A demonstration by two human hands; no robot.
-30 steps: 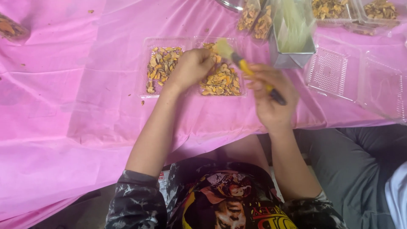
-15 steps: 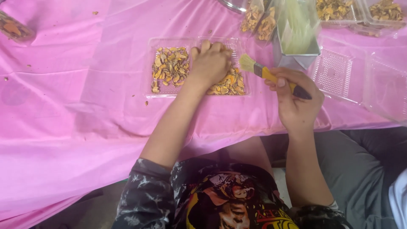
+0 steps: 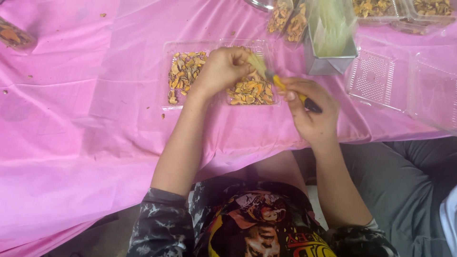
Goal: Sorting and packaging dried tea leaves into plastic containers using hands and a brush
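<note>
A clear two-part plastic tray (image 3: pixel 167 47) lies on the pink tablecloth (image 3: pixel 95 104), with dried orange pieces (image 3: pixel 183 71) in both halves. My left hand (image 3: pixel 221 69) hovers over the right half, fingers curled on a small piece that is mostly hidden. My right hand (image 3: pixel 312 114) grips a small brush (image 3: pixel 278 84) with a yellow handle and black end. Its pale bristles touch the fingertips of my left hand.
A metal box (image 3: pixel 328 64) with pale green sheets stands behind the brush. Empty clear trays (image 3: pixel 371 78) lie at the right, filled trays (image 3: pixel 376 9) and bags of pieces (image 3: pixel 288 21) at the back. A person's grey-trousered leg (image 3: pixel 409 181) is at the lower right.
My left hand, flat in the tray's right half half a second ago, has lifted with fingers curled. The brush has swung left from beside the tray onto those fingertips.
</note>
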